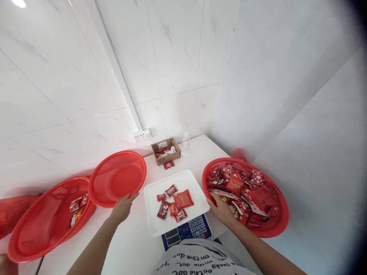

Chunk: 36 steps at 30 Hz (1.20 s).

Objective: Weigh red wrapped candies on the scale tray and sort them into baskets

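My left hand (123, 207) is closed at the near rim of a red plastic basket (119, 176) with nothing in it; some fingers are hidden. On the right, my right hand (222, 210) grips the near-left rim of a fuller red basket (282, 214), heaped with red-wrapped sweets and packets. Between my hands sits a white tray (151, 225) on a scale with a blue keypad (186, 231). Several wrapped sweets lie on the tray, among them a large red packet (183, 199) and a dark red one (163, 209).
A larger red basket (37, 225) with a few packets stands at far left, partly under the other basket. A small cardboard box (169, 156), a loose red sweet (169, 165) and a clear bottle (186, 143) are near the wall. Another person's hand (4, 263) shows at lower left.
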Each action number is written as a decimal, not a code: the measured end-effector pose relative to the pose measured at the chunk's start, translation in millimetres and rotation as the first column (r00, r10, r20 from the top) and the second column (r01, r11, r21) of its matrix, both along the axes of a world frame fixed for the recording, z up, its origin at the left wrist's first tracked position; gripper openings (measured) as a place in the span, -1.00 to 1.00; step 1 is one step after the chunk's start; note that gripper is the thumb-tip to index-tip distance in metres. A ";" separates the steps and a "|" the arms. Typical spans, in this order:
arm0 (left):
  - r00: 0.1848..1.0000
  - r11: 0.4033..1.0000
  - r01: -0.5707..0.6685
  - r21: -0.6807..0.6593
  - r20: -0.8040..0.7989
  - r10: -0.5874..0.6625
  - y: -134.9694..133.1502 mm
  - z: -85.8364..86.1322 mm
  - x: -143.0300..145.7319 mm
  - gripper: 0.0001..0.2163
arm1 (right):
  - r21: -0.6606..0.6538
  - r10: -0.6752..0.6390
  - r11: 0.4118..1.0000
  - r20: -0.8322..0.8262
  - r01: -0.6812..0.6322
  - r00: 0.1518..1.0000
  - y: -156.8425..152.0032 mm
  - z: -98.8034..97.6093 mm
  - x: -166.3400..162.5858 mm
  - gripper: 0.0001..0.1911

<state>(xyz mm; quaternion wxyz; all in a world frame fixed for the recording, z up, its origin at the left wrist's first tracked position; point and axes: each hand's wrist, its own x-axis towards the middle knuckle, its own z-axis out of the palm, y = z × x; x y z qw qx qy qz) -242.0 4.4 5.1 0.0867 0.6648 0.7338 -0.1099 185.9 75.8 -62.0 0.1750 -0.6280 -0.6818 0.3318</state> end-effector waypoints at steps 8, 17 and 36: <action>0.989 0.946 -0.025 0.323 0.147 -0.024 12.9 -21.8 61.7 -0.64 | 0.009 0.001 1.000 -0.001 -0.001 1.000 -0.7 0.0 -0.2 -0.47; 0.919 0.962 0.177 0.209 0.316 -0.238 14.4 -54.4 170.5 -0.22 | 0.012 0.019 1.000 0.009 -0.019 1.000 -1.6 0.9 0.4 -0.46; 0.960 0.900 -0.105 0.424 0.279 -0.020 41.4 -22.3 123.6 -0.78 | -0.006 0.023 1.000 0.020 -0.023 1.000 -1.1 0.7 0.9 -0.40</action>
